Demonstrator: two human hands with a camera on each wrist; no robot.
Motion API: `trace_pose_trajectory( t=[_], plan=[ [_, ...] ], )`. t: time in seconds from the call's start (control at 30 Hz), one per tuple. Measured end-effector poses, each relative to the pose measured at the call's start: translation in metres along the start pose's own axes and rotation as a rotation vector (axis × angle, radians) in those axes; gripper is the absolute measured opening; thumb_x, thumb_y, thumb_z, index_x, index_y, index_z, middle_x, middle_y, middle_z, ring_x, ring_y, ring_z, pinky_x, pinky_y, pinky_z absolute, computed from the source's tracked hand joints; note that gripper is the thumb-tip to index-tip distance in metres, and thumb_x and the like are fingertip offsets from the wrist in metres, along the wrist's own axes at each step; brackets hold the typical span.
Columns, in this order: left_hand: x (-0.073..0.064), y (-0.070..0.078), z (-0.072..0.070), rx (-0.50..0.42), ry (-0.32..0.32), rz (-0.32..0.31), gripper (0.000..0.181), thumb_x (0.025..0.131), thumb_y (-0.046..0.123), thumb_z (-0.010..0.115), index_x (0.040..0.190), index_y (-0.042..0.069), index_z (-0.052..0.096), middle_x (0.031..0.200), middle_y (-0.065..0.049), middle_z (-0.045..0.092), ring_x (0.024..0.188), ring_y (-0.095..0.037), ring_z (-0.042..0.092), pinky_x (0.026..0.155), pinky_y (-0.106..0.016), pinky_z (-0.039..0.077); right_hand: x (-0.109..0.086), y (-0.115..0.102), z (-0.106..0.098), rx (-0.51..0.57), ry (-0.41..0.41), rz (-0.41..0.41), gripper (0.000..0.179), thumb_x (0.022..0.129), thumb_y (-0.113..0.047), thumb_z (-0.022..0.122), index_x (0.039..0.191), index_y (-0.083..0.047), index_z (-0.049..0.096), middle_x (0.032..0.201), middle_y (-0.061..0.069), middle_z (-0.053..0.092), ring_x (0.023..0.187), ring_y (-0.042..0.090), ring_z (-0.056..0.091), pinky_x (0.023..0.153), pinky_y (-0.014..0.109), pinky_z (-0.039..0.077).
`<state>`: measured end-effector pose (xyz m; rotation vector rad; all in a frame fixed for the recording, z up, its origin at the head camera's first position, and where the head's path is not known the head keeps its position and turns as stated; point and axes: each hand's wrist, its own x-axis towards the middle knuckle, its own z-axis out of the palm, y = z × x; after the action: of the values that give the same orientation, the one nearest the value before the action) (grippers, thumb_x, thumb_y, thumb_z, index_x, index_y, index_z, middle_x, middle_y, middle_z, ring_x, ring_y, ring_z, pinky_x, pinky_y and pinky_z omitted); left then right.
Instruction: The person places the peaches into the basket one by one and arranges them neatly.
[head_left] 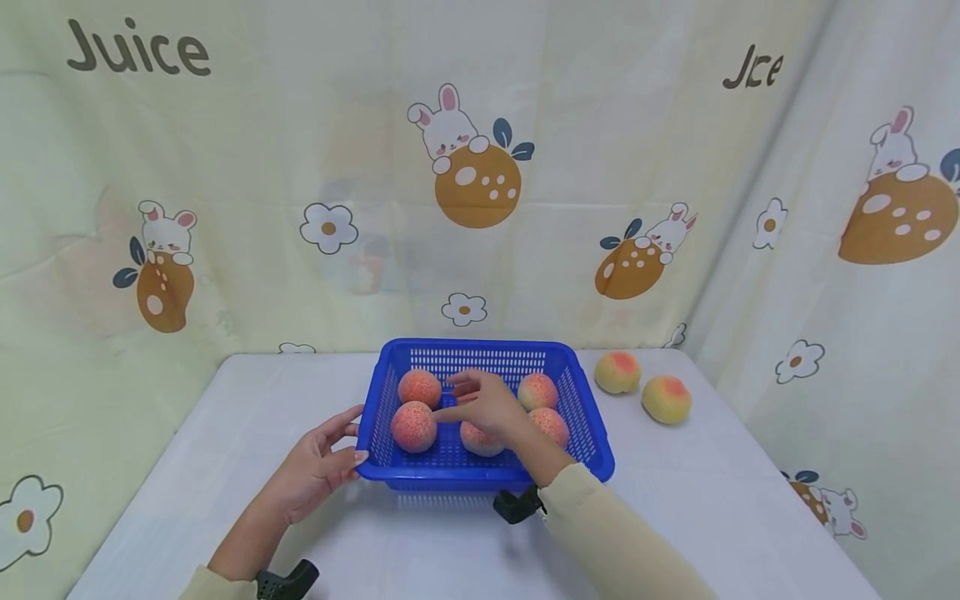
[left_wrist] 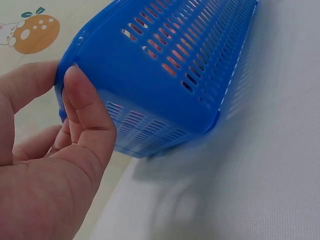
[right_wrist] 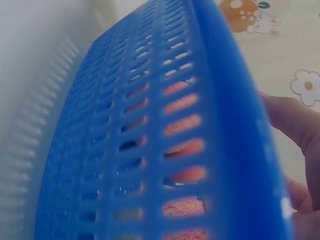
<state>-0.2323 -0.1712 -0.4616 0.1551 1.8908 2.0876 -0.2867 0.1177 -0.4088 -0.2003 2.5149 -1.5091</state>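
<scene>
A blue slotted plastic basket (head_left: 487, 473) stands on the table with several pinkish-red peaches in it. At its front left corner my left hand (head_left: 318, 468) pinches the rim, thumb in front; the left wrist view shows this grip closely. My right hand (head_left: 487, 408) reaches over the front rim into the basket, thumb and fingers apart. Its thumb points at the front left peach (head_left: 414, 427); whether they touch is unclear. Below the hand lies a partly covered peach (head_left: 480, 440), and a bit of red shows between the fingers. In the right wrist view, the basket wall (right_wrist: 125, 125) hides most of the hand.
Two yellow peaches with red tops, one nearer the basket (head_left: 617, 372) and one farther right (head_left: 666, 399), lie on the white table (head_left: 285, 392). A printed curtain (head_left: 300, 150) hangs behind the table and along its right side.
</scene>
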Motion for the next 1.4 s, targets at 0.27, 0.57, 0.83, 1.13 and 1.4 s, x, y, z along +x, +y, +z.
trace_pose_trajectory(
  t=[0.27, 0.57, 0.83, 1.13, 1.4],
  plan=[
    [-0.001, 0.000, 0.001, 0.004, 0.010, -0.007, 0.080, 0.096, 0.006, 0.070, 0.163, 0.015, 0.027, 0.133, -0.012, 0.044, 0.092, -0.014, 0.068, 0.081, -0.024, 0.061, -0.007, 0.011, -0.017, 0.082, 0.019, -0.033, 0.067, 0.078, -0.034, 0.090, 0.136, -0.013, 0.063, 0.135, 0.013, 0.065, 0.120, 0.027, 0.065, 0.097, 0.044, 0.059],
    [-0.001, 0.000, 0.001, 0.010, 0.019, -0.015, 0.081, 0.096, 0.008, 0.071, 0.163, 0.016, 0.027, 0.133, -0.012, 0.043, 0.093, -0.015, 0.068, 0.081, -0.024, 0.060, -0.014, 0.016, -0.032, 0.146, 0.062, 0.028, 0.069, 0.077, -0.033, 0.091, 0.138, -0.020, 0.061, 0.135, 0.004, 0.065, 0.124, 0.024, 0.064, 0.107, 0.050, 0.052],
    [0.000, -0.001, 0.001, 0.004, 0.032, -0.029, 0.081, 0.095, 0.006, 0.071, 0.162, 0.018, 0.028, 0.135, -0.011, 0.043, 0.094, -0.016, 0.068, 0.081, -0.025, 0.060, -0.020, 0.022, -0.052, 0.133, 0.082, -0.019, 0.068, 0.082, -0.029, 0.088, 0.141, -0.017, 0.059, 0.141, 0.010, 0.063, 0.128, 0.029, 0.064, 0.109, 0.053, 0.049],
    [0.002, -0.002, 0.001, 0.008, 0.033, -0.024, 0.080, 0.095, 0.006, 0.071, 0.162, 0.019, 0.029, 0.135, -0.012, 0.043, 0.093, -0.016, 0.068, 0.081, -0.025, 0.060, -0.026, 0.033, -0.076, 0.142, 0.064, -0.066, 0.068, 0.086, -0.031, 0.084, 0.144, -0.014, 0.055, 0.146, 0.011, 0.059, 0.135, 0.033, 0.057, 0.105, 0.046, 0.054],
    [0.002, -0.001, 0.001, 0.013, 0.032, -0.019, 0.080, 0.095, 0.007, 0.071, 0.162, 0.018, 0.029, 0.135, -0.012, 0.043, 0.093, -0.016, 0.068, 0.081, -0.025, 0.060, -0.034, 0.044, -0.094, 0.146, 0.087, -0.092, 0.066, 0.090, -0.034, 0.080, 0.146, -0.013, 0.053, 0.147, 0.014, 0.057, 0.139, 0.034, 0.054, 0.110, 0.047, 0.049]
  ],
)
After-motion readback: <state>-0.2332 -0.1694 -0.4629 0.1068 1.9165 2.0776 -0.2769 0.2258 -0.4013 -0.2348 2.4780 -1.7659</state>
